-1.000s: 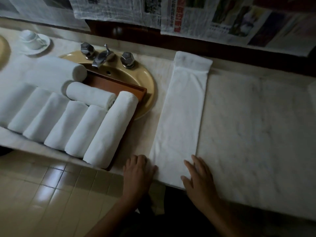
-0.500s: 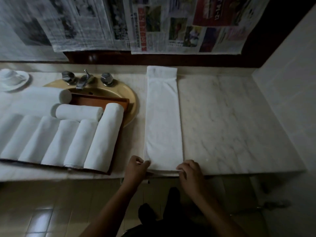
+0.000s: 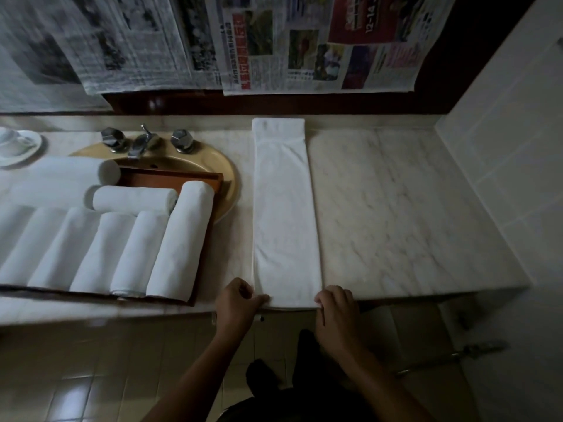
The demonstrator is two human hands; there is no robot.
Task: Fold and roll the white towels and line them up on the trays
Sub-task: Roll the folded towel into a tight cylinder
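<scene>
1. Gripping the near end of a folded towel [image 3: 285, 214] with both hands, right at the 6 o'clock edge of the marble desk [image 3: 396, 208].
2. Left hand [image 3: 236, 303]: fingers curled, thumb laid over the towel's 7 o'clock corner, pinching it.
3. Right hand [image 3: 335, 306]: fingers curled round the 5 o'clock corner, knuckles up, clamped on the cloth.
4. Stretched flat as one long narrow strip, running from 6 o'clock straight to 12 o'clock, with the far end turned up against the back ledge.
5. Placed at 9 o'clock of the strip, near but not touching: a brown tray [image 3: 170, 179] carrying rolled towels [image 3: 179, 242].
6. Lined up side by side in a row along the tray, ends pointing roughly 12 to 6 o'clock; two more rolls lying crosswise behind the row, toward 12 o'clock.
7. Resting with its far corner over a yellow sink [image 3: 227, 187]; chrome taps [image 3: 143, 141] just beyond, at 12 o'clock of the sink.
8. Sitting at the far 9 o'clock end of the desk: a white cup [image 3: 12, 138] on a saucer [image 3: 30, 147], cut off by the frame.
9. Hanging on the wall at 12 o'clock: sheets of newspapers [image 3: 304, 47].
10. Tiled floor [image 3: 91, 376] below the desk at 6 o'clock.
</scene>
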